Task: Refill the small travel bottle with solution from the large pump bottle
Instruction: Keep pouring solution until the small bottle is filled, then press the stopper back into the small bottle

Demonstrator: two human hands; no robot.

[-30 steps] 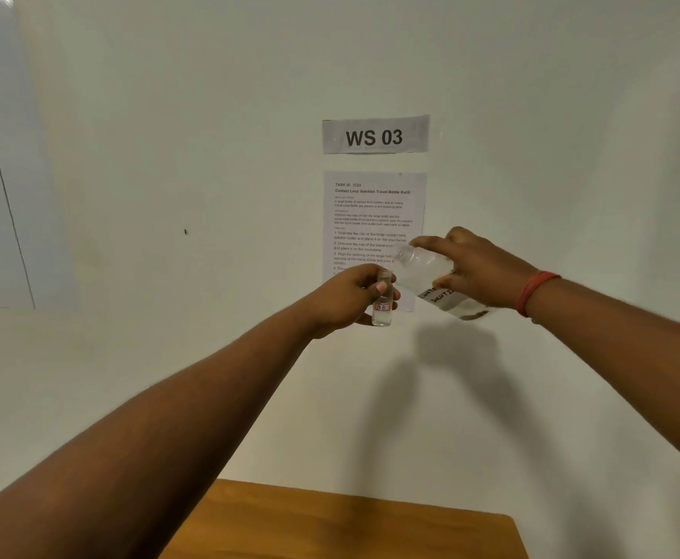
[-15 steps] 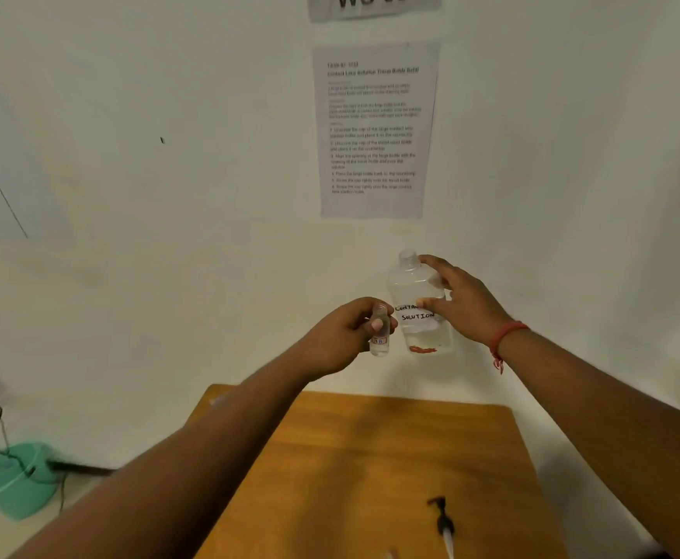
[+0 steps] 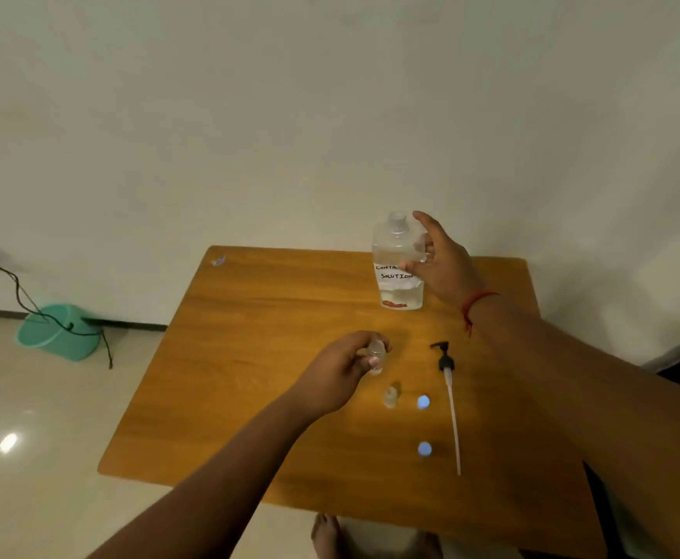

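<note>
The large bottle [image 3: 398, 263], uncapped and labelled "solution", stands upright near the far edge of the wooden bench [image 3: 257, 357]. The right hand [image 3: 441, 258] is at its right side, fingers [image 3: 421, 219] spread and loosely extended along the bottle, thumb at the label; whether they press on it is unclear. The left hand [image 3: 340, 371] holds the small travel bottle [image 3: 375, 355] upright, pinched in curled fingers, just above the bench centre. Beside it lie the black pump head with its long tube [image 3: 449, 397], a small clear cap [image 3: 390, 396] and two pale blue round caps [image 3: 423, 402]. A green bucket [image 3: 57, 332] sits on the floor at left.
</note>
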